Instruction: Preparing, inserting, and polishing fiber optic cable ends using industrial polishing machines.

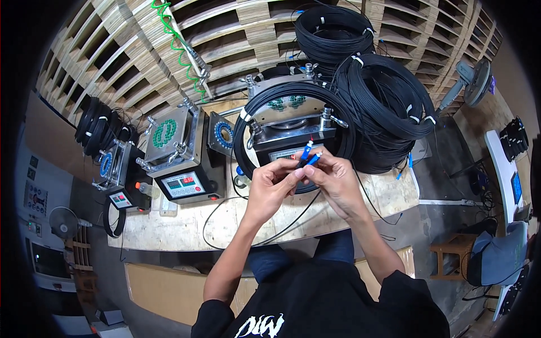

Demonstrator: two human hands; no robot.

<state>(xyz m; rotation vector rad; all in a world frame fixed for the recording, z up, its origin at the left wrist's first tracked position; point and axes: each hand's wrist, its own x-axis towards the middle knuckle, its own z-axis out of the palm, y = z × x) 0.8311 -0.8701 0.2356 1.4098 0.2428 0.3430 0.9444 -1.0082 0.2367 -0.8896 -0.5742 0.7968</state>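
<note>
The left grip (267, 188) and the right grip (337, 185) meet, fingertips pinched around two blue connectors (306, 151) poking up between them; which grip bears which, I cannot tell. Beyond the grips, a machine (293, 133) shows through a black cable coil (238, 141) over the desk (174, 224)

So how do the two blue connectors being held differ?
Pose: the left blue connector points up more steeply; the right blue connector leans further right.
Height in view: the left one's tip sits higher than the right one's.
Exposure: the left one shows more body than the right one.
Shared: blue bodies, pale tips.
</note>
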